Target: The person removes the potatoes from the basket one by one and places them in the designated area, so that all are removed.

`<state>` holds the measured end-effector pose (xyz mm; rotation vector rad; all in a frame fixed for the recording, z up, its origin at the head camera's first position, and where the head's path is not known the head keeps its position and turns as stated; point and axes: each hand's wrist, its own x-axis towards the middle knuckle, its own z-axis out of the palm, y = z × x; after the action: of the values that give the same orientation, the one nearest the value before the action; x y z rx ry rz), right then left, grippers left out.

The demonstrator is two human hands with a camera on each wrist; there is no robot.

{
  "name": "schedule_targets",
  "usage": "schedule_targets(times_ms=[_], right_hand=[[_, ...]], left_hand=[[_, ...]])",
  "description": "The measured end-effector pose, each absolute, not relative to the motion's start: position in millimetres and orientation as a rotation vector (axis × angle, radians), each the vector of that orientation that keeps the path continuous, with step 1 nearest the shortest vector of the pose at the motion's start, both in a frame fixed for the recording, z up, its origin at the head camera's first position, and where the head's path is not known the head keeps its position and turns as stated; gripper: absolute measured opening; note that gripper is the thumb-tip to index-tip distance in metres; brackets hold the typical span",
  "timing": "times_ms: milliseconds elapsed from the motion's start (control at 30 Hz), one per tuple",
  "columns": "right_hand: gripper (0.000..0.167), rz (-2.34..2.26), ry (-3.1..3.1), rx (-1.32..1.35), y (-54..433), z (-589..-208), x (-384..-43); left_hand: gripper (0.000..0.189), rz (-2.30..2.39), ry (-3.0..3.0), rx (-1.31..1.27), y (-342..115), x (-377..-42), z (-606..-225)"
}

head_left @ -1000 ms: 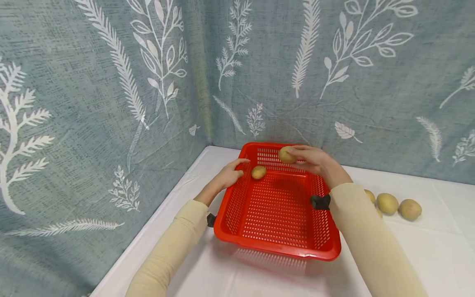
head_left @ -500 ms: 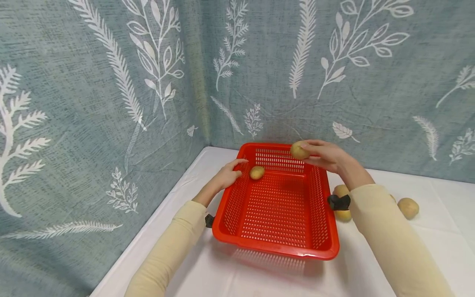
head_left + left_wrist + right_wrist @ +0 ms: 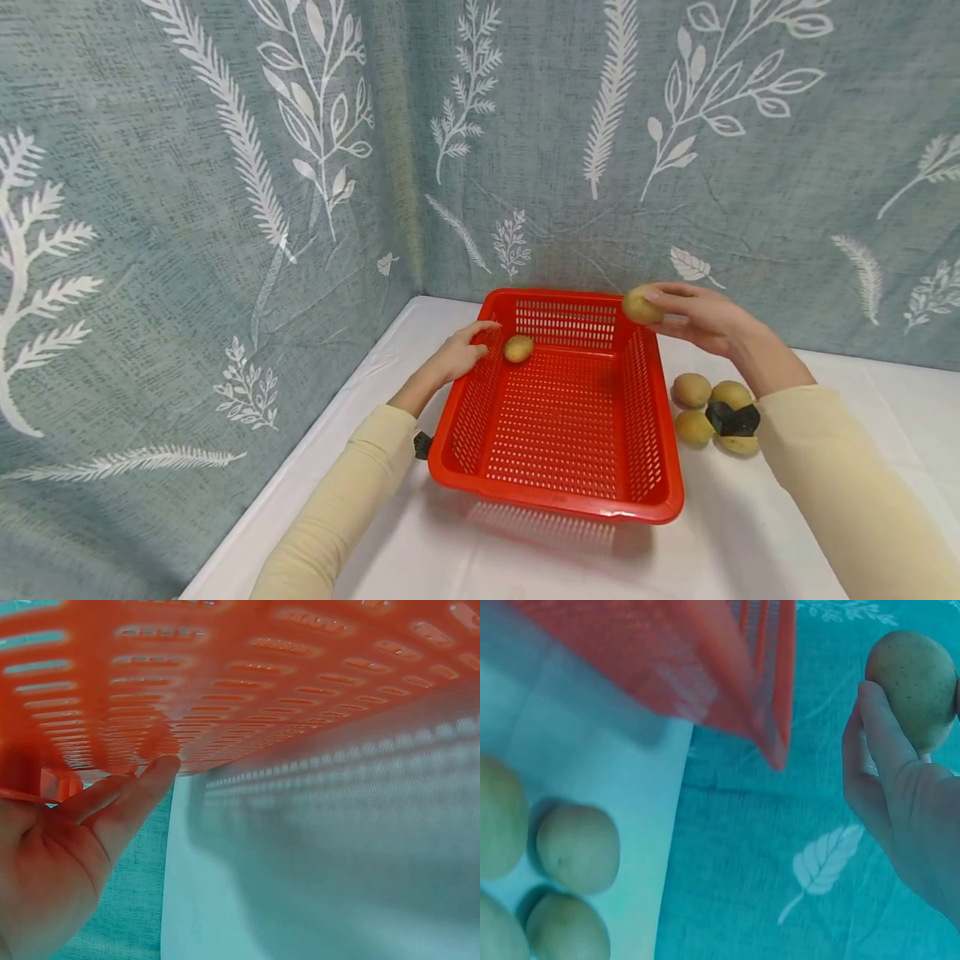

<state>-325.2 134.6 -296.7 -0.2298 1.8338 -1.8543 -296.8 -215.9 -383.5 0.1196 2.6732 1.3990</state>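
A potato (image 3: pixel 642 305) is pinched between the fingertips and thumb of my right hand (image 3: pixel 701 317), above the far right corner of a red plastic basket (image 3: pixel 555 502). In the right wrist view, the held potato (image 3: pixel 911 686) shows small dark specks, and the basket (image 3: pixel 682 660) is apart from it. My left hand (image 3: pixel 459 354) grips the basket's left rim near the far corner. In the left wrist view, fingers (image 3: pixel 142 791) lie against the slotted outer wall. One potato (image 3: pixel 518 348) lies inside the basket, near the far left corner.
Several potatoes (image 3: pixel 692 390) lie close together on the white tablecloth (image 3: pixel 840 500) right of the basket, partly hidden by a black wrist device (image 3: pixel 733 418). A blue-green curtain (image 3: pixel 555 167) with white leaf patterns stands behind and to the left.
My right hand has moved right with the potato, from over the basket's far side to its far right corner. The potatoes on the right are now more exposed. My left hand stays put.
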Motion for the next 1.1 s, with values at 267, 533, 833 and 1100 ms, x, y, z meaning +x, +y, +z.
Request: schedule_targets(times_ms=[267, 533, 833, 1100], right_hand=[[0.072, -1.883, 1.816, -0.222, 162, -300, -321], [0.073, -1.905, 1.796, -0.164, 187, -305, -317], [0.054, -1.979, 1.728, -0.073, 218, -319, -315], [0.036, -2.020, 1.718, -0.047, 244, -333, -307]], left_hand=[[0.050, 1.390, 2.684, 0.135, -215, -296, -382], [0.049, 1.388, 2.688, 0.140, -215, -295, -382], [0.049, 1.376, 2.709, 0.134, -215, -296, -383], [0.049, 1.377, 2.707, 0.124, -214, -296, -382]])
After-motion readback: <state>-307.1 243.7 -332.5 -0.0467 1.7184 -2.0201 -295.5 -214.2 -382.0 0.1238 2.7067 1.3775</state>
